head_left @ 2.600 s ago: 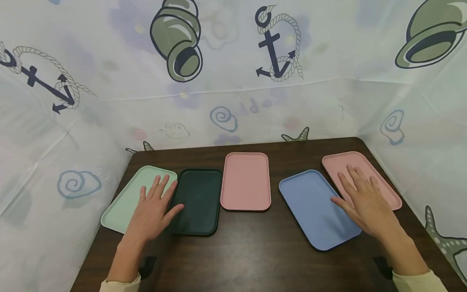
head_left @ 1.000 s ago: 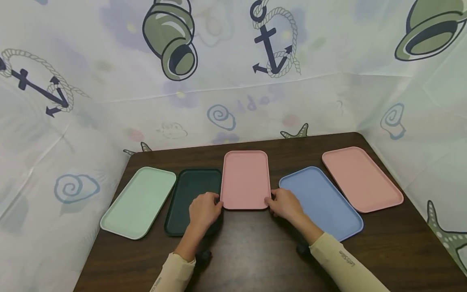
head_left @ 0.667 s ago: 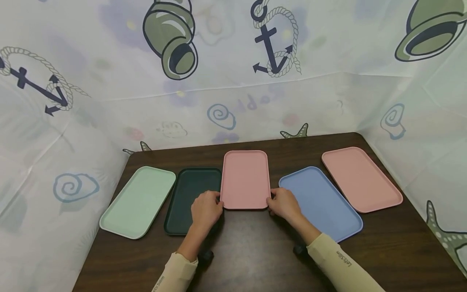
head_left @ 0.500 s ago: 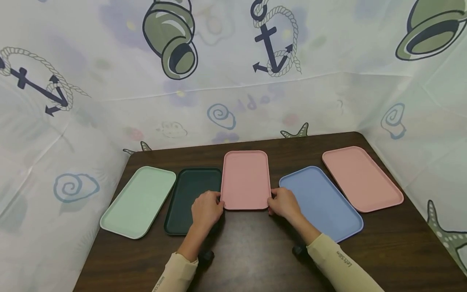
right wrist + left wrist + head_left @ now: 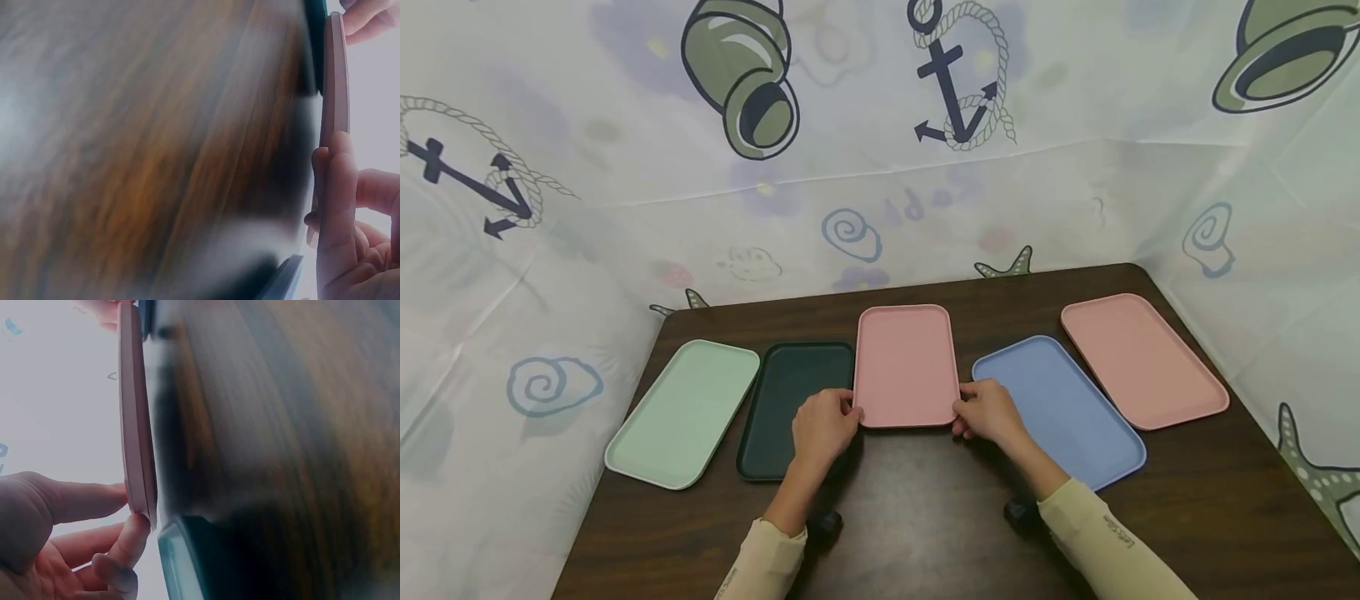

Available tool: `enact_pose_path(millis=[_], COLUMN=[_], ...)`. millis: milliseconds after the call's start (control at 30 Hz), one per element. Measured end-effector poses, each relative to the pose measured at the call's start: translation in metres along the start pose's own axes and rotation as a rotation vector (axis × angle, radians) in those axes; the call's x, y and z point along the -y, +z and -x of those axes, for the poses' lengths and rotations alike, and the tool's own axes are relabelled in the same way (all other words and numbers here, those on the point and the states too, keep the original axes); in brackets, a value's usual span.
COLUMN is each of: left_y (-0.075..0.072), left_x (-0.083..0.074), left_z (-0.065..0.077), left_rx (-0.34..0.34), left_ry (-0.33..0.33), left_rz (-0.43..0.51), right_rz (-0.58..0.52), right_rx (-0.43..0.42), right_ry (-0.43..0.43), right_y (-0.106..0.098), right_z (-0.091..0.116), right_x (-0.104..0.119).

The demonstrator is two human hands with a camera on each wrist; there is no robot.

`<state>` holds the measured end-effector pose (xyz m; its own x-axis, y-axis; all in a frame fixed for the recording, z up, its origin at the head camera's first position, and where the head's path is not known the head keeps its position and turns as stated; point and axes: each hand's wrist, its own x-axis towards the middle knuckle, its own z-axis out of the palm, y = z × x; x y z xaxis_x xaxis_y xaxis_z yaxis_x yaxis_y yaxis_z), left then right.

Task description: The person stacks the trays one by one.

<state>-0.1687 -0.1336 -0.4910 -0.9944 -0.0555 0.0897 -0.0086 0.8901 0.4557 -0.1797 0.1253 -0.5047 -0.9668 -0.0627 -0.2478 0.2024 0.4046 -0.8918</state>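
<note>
Head view: left hand (image 5: 823,425) and right hand (image 5: 992,413) have come in from the outer trays (image 5: 683,414) and pinch the middle tray (image 5: 906,365), just below frame centre — work seems focused there.

Between left fingers (image 5: 854,416) and right fingers (image 5: 963,408) one tray (image 5: 905,362) is held; two trays (image 5: 682,414) are set left, two others (image 5: 1060,408) right.

Table (image 5: 1195,500): dark brown, wood-grained, rounded far corners; lower half of frame. Backdrop (image 5: 865,108): pale creased fabric, behind the table and along both sides. Prints: navy roped anchors (image 5: 949,92), upper left and upper centre; green shells (image 5: 737,58), top; green starfish (image 5: 1322,482), lower right. Light: soft sheen (image 5: 917,517), lower centre of table.
</note>
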Motion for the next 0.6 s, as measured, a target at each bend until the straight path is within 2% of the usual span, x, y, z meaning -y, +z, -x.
enact_pose_path(millis=[233, 600], left_y=[-0.001, 0.002], left_x=[-0.009, -0.011], left_z=[0.006, 0.004], left_rx=[0.018, 0.097], left_ry=[-0.001, -0.006], left_rz=[0.041, 0.009], right_rz=[0.0, 0.138], right_rx=[0.026, 0.034], right_ry=[-0.034, -0.078], right_y=[-0.012, -0.015], right_z=[-0.002, -0.009], right_x=[-0.002, -0.001])
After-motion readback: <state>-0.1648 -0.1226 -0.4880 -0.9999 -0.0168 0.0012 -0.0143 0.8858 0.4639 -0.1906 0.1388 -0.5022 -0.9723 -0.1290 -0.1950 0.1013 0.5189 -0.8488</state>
